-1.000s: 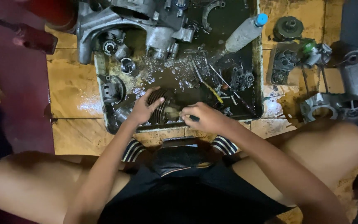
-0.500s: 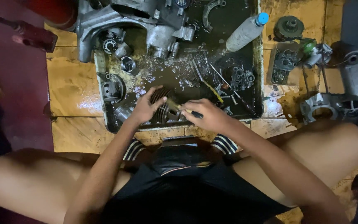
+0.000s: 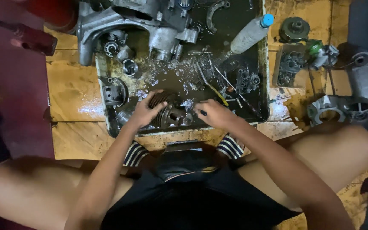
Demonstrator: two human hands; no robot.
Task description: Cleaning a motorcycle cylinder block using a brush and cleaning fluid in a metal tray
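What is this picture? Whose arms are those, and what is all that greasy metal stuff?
The picture comes from a camera worn on a person's head, so you look down just as they do. The person sits on the floor with knees spread wide, and both arms are their own.

In front of them lies a shallow tray filled with dark, oily liquid. In it sit many metal engine parts. The left hand grips a round ribbed engine cylinder. The right hand is closed around a small dark tool, too hidden to name, right beside the cylinder.

At the top of the tray rests a big grey engine casing. A plastic bottle with a blue cap lies tilted in the tray. More metal parts lie on the tiled floor to the right.
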